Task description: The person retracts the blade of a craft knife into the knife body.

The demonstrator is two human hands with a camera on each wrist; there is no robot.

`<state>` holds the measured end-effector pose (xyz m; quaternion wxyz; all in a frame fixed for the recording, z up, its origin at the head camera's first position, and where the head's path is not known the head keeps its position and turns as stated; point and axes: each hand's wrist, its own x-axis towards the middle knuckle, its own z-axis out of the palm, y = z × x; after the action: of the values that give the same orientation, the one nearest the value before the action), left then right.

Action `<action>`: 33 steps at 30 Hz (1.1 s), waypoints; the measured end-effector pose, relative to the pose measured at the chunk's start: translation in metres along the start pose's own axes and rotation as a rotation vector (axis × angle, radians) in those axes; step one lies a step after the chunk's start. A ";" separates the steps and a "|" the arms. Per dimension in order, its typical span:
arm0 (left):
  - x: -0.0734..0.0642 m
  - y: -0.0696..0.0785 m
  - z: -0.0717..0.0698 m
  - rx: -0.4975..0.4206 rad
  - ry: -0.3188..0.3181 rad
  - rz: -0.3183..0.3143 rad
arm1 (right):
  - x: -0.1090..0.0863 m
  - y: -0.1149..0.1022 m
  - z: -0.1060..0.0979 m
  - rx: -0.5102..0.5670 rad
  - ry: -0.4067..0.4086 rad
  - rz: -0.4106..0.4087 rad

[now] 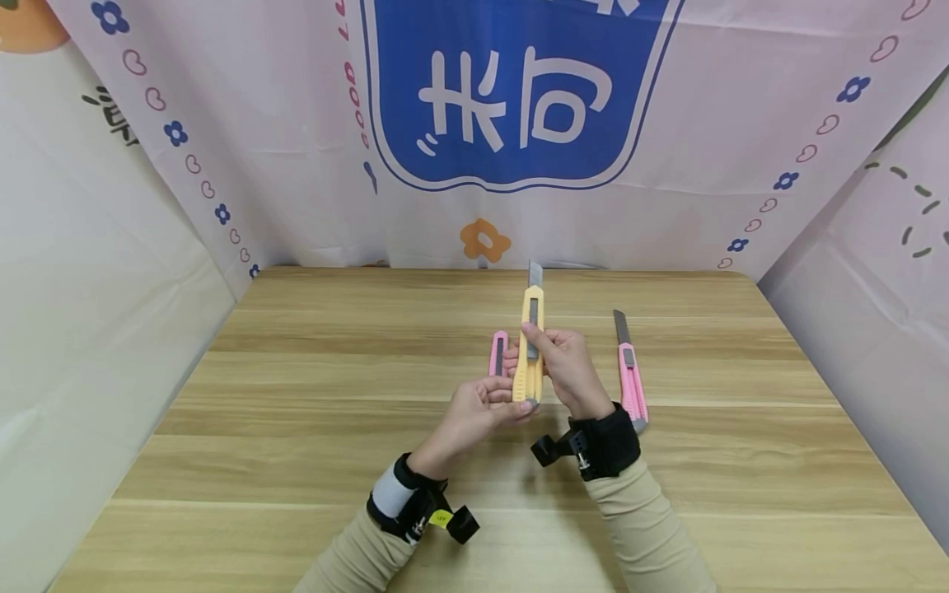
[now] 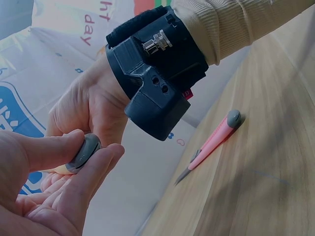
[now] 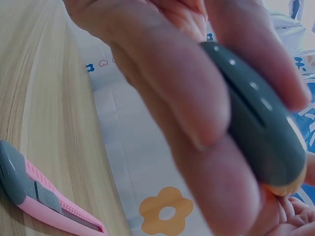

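Upright above the table, a yellow box cutter (image 1: 527,379) points its bared blade (image 1: 535,273) away from me. My right hand (image 1: 572,369) grips its middle, the thumb lying along the front by the grey slider. At the lower end my left hand (image 1: 473,409) pinches the grey end cap (image 2: 84,153) between thumb and fingers. A pink box cutter (image 1: 632,383) lies to the right with its blade out. Behind the hands lies another pink box cutter (image 1: 499,344), partly hidden in the head view; its grey end and slider show in the right wrist view.
The wood-grain table (image 1: 296,428) extends to a printed cloth backdrop (image 1: 311,198) at the back, with cloth at both sides too. Black camera mounts sit on the left wrist (image 1: 415,502) and right wrist (image 1: 604,442).
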<state>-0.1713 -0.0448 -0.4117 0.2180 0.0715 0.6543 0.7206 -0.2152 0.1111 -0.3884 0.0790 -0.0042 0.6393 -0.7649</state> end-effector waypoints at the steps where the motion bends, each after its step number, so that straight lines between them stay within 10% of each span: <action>1: 0.000 0.000 0.000 0.000 0.000 -0.002 | 0.000 0.000 0.000 0.000 -0.003 0.002; 33: 0.001 0.000 -0.001 -0.064 0.009 -0.013 | 0.001 0.002 -0.003 -0.050 -0.062 0.019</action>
<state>-0.1732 -0.0454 -0.4118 0.2220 0.0569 0.6325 0.7399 -0.2167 0.1132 -0.3908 0.1057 -0.0238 0.6554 -0.7475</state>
